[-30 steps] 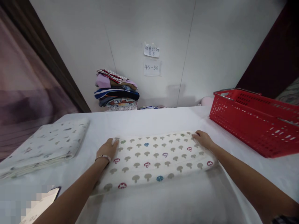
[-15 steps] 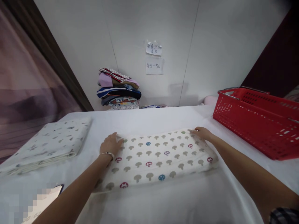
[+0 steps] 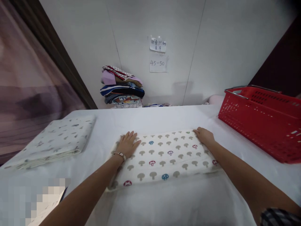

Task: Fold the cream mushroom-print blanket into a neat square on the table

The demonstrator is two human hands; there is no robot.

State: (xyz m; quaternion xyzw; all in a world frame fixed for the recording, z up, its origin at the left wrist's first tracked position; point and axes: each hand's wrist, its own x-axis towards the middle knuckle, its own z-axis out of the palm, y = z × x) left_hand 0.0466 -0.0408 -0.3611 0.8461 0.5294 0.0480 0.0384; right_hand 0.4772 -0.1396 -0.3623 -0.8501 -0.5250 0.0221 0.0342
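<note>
A folded white cloth [image 3: 162, 158] printed with grey, red, blue and purple mushrooms lies flat on the white table, its long side across in front of me. My left hand [image 3: 128, 145] rests on its left part, palm down with the fingers spread. At the far right corner, my right hand [image 3: 204, 136] has its fingers closed on the cloth's edge; the fingertips are partly hidden. A bracelet circles my left wrist.
Left on the white table [image 3: 160, 117] lies another folded patterned cloth [image 3: 63, 135]. A red plastic basket [image 3: 261, 122] with metal handles stands at the right. Behind the table rises a stack of folded fabrics [image 3: 123, 88]. Paper signs [image 3: 158, 62] hang on the wall.
My left hand has moved right from the cloth's left edge onto its top and now lies flatter. My right hand stays at the far right corner. The view has shifted slightly.
</note>
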